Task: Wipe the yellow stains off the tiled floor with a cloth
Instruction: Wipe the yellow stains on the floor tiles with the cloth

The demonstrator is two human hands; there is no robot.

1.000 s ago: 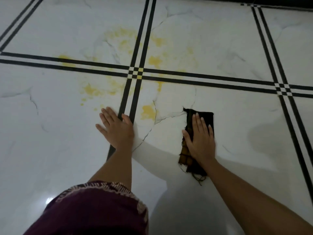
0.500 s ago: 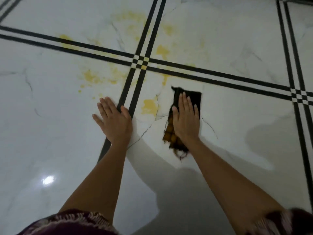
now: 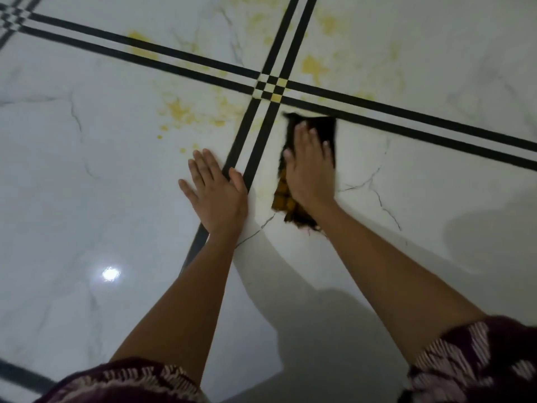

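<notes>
obs., standing over a person on the tiled floor (image 3: 87,199). dial centred on the crossing of the black double lines (image 3: 271,88), 12 o'clock pointing away from the person.

- cloth (image 3: 327,129): lies flat on the white tile at 5 o'clock, close to the crossing. far end dark, near end in an orange-brown check with a frayed edge showing by the wrist. its far edge reaches the nearer black stripe; cannot tell whether it overlaps it.
- right hand (image 3: 311,170): palm down on top of the cloth, fingers straight and together, pressing it to the floor. no curl round the fabric. fingertips are motion-blurred.
- left hand (image 3: 216,193): at 7 o'clock, flat on the bare tile, fingers spread and straight, holding nothing. thumb lies against the black double line that runs toward the person.
- the two hands are near each other, with that line between them.
- yellow stains (image 3: 177,110): largest blotch at 8 o'clock, with small droplets trailing toward the left fingertips. further patches at 2 o'clock, at 12 and 1 o'clock near the far edge of view, and one at 10 o'clock over the stripe. small squares inside the crossing are tinted yellow. a faint yellowish film sits on the tile between the left thumb and the cloth.
- patterned maroon sleeves (image 3: 130,382) at the near edge; both forearms are bare.
- lamp reflection (image 3: 111,274) at 7 o'clock, well beyond the left hand.
</notes>
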